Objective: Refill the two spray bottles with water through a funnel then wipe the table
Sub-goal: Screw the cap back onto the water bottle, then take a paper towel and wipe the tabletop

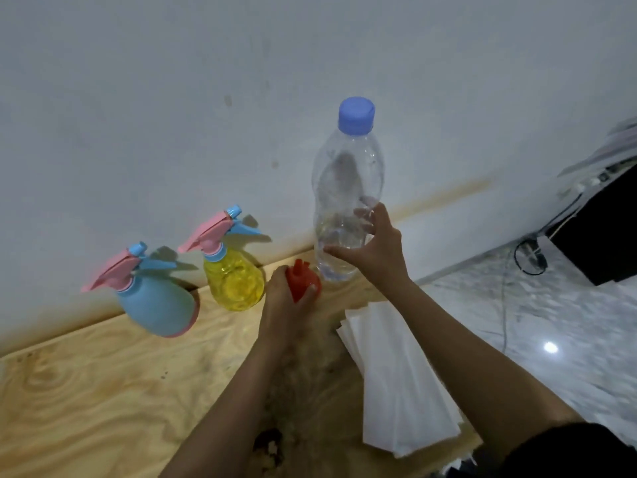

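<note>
Dim cool light, overall soft blur, shadows thrown rightward on wall (172, 98), glare spot on floor (568, 322), bowed edges

White painted wall (172, 81) behind, two small dark marks (228, 100) on it, yellow-brown stain band (444, 194) low down near its base. Pale marbled floor (568, 305) at right with a bright light glare (550, 347). Black box-like unit (599, 229) at far right, blurred pale stuff (606, 150) on top. Black cable loop (529, 258) beside it; thin pale cord (504, 305) trails across the floor.
</note>
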`<move>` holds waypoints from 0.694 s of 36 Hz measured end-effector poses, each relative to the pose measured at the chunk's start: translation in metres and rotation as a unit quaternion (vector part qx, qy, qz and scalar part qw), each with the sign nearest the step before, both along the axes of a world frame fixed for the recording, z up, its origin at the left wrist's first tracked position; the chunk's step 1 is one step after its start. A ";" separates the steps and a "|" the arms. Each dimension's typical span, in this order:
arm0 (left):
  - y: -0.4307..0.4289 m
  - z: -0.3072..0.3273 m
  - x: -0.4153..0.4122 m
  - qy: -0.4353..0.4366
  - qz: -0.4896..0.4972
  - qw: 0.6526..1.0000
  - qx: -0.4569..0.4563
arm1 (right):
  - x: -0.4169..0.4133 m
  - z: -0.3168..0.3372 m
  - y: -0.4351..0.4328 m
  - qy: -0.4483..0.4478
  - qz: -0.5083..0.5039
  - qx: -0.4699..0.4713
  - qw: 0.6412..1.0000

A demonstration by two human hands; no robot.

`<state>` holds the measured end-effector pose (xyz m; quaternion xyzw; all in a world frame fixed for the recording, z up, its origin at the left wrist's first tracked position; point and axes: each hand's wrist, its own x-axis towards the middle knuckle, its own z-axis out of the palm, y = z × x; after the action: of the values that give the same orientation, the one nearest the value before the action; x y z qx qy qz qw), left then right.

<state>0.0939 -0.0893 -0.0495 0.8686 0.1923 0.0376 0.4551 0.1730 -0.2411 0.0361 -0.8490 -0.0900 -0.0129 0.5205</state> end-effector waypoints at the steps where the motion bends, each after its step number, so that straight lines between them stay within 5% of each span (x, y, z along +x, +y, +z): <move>1: -0.001 -0.002 0.003 0.002 -0.002 1.000 0.003 | 0.002 0.000 0.000 -0.002 0.001 0.001 1.000; 17: -0.008 0.001 0.029 0.018 0.042 0.995 0.086 | 0.026 -0.011 0.001 0.042 0.043 -0.021 0.998; 25: -0.017 0.014 0.012 -0.047 0.045 0.996 0.057 | 0.017 -0.004 -0.009 0.091 0.062 -0.022 0.994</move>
<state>0.1064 -0.1062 -0.0352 0.8810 0.2076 0.1094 0.4109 0.1898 -0.2501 0.0324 -0.8506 -0.0955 0.0985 0.5076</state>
